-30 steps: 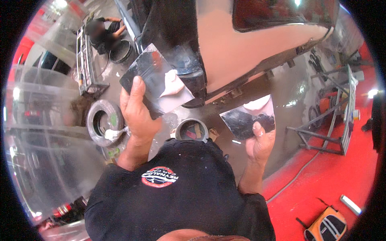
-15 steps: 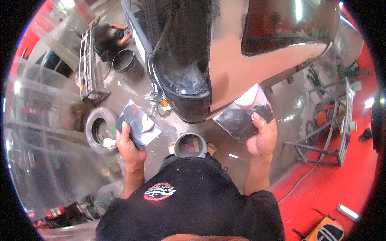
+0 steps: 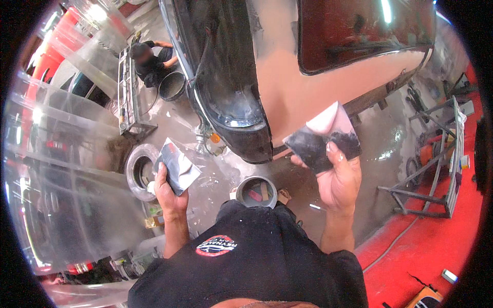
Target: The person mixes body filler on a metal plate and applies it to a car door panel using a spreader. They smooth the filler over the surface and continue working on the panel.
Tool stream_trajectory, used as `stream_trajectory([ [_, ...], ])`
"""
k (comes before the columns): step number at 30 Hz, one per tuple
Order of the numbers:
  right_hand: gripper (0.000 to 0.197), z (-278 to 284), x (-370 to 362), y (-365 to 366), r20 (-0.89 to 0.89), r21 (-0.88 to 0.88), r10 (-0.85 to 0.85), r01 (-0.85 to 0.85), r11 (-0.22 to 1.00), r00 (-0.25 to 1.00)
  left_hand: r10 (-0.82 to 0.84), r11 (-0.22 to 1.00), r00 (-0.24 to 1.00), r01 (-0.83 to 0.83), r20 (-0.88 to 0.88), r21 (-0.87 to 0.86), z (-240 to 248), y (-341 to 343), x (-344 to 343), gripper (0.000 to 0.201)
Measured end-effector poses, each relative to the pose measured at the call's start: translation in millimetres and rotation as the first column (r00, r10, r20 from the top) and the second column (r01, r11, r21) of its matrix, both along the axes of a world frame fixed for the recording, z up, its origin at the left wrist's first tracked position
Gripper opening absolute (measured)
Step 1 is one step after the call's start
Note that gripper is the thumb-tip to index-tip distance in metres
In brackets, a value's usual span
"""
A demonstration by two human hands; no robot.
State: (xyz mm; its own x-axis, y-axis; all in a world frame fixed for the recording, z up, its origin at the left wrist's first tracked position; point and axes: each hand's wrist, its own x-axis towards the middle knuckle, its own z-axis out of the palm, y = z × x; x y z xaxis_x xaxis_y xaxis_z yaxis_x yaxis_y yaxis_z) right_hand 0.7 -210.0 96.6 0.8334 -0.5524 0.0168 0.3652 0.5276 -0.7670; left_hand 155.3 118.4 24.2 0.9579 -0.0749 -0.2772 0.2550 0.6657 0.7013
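My left hand (image 3: 169,194) grips a square, flat putty spreader (image 3: 178,167), its face smeared with whitish paste, thumb pressed on its edge. A second spreader (image 3: 314,151), dark with a pale pinkish mound of paste (image 3: 324,119) near its far corner, is held in my right hand (image 3: 339,179). My right thumb lies on top of it and fingers show beneath. Beyond it is a car's pinkish-tan body panel (image 3: 287,87), partly covered by the spreader; I cannot tell whether they touch. The car's black lamp recess (image 3: 236,113) lies left of that panel.
Below me stands a grey bucket (image 3: 238,194) with small pieces inside. A tyre (image 3: 134,172) lies at left. Further off, a person (image 3: 149,64) crouches near a black bucket (image 3: 172,86) and a metal stand (image 3: 125,97). Another metal frame (image 3: 426,205) stands at right, with a cable (image 3: 393,246) below.
My view has shifted, so the surroundings sit further right at the sides. The right spreader has risen slightly along the panel and turned. Both hands keep their grip.
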Motion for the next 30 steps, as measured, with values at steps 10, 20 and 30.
stream_trajectory([
  [10, 0.028, 27, 51, 38, 0.066, -0.716, -0.625, 0.473, 0.513, 0.778, -0.159, 0.986, 0.987, 0.159, 0.0, 0.047, -42, 42, 45, 0.028],
  [20, 0.026, 28, 73, 53, 0.069, -0.953, -0.889, 0.293, 0.075, 0.452, -0.414, 0.91, 0.908, 0.412, 0.057, 0.043, -58, 62, 90, 0.03],
  [30, 0.031, 32, 102, 63, 0.17, -0.969, -0.914, 0.233, -0.087, 0.369, -0.466, 0.884, 0.881, 0.468, -0.082, -0.002, -65, 64, 82, 0.032],
])
